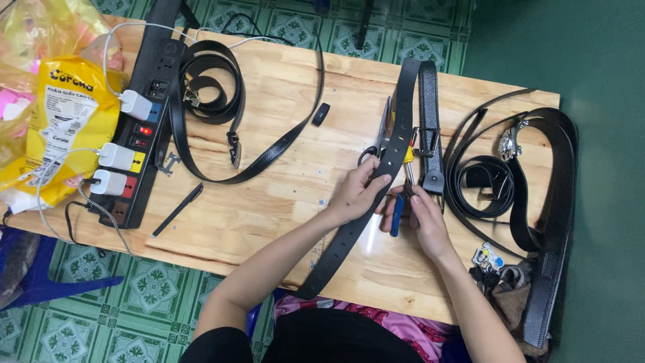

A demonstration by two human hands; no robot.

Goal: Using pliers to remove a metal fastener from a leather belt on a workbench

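A long black belt with punched holes (pixel 402 114) runs from the table's far edge down past the near edge. My left hand (pixel 361 191) grips this belt at its middle, thumb on top. My right hand (pixel 422 218) holds a blue-handled tool (pixel 398 214) just right of the belt, its yellow shaft (pixel 408 156) pointing away from me. A pair of scissors (pixel 381 134) lies under the belt, left of it. A second black strap with a metal buckle (pixel 430 134) lies alongside on the right.
Wooden table (pixel 282 202) over green tiled floor. A black power strip (pixel 138 144) with white chargers stands at left, beside a yellow bag (pixel 64 121). Coiled black belts lie at top left (pixel 208 87) and right (pixel 510 181). A black pen (pixel 178 210) and keys (pixel 487 259) lie near the edges.
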